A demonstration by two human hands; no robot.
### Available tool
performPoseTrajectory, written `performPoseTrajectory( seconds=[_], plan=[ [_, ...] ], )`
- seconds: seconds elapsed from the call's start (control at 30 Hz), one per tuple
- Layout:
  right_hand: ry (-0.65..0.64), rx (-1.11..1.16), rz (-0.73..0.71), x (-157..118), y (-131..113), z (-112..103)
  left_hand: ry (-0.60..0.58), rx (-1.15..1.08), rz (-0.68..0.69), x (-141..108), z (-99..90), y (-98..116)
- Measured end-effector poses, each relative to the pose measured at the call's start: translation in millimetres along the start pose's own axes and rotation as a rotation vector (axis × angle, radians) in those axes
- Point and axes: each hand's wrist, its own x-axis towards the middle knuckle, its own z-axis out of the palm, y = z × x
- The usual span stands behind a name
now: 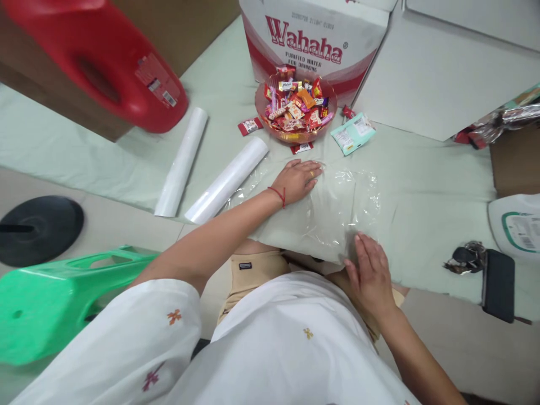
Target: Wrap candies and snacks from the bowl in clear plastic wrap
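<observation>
A clear plastic sheet [333, 211], wrinkled and shiny, is spread on the cloth-covered table in front of me. My left hand [297, 180] lies flat on its upper part, fingers stretched out, a red string round the wrist. Lower down, by the sheet's near right corner, my right hand [371, 270] rests at the table edge with its fingers extended and nothing visible in them. To the left of the sheet lie two white rolls, one nearer [228, 180] and one farther left [181, 163]. Whether the sheet is a single layer or a bag, I cannot tell.
Behind the sheet stands a glass bowl [270, 128] of wrapped candies, before a Wahaba-style water carton marked Wahaha [316, 34]. A teal packet [353, 134] lies beside it. A red jug [126, 67] stands left; keys [466, 257] and a black phone [498, 284] lie right. A green stool [46, 309] is lower left.
</observation>
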Motion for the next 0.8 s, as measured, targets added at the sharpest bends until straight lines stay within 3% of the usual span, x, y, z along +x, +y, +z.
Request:
performPoseTrajectory(
  seconds=[0.17,0.3,0.43,0.6,0.7,0.8],
  plan=[
    [-0.15,-0.126,0.098,-46,35,-18,0.006,-0.017,-0.004,1,0.2,-1],
    [-0.02,-0.128,0.094,-47,43,-30,0.006,-0.02,-0.011,1,0.5,-1],
    [0.124,0.029,-0.022,-14,11,-21,0.005,-0.013,-0.011,1,1.3,-2],
    [-0.021,0.077,-0.176,32,-37,12,-0.002,0.006,-0.009,1,1.2,-1],
    [-0.115,-0.03,-0.136,44,-47,26,-0.005,0.002,-0.019,1,0.4,0],
    [-0.162,-0.033,-0.142,36,-45,31,-0.006,-0.012,-0.024,2,-0.4,0]
  ],
)
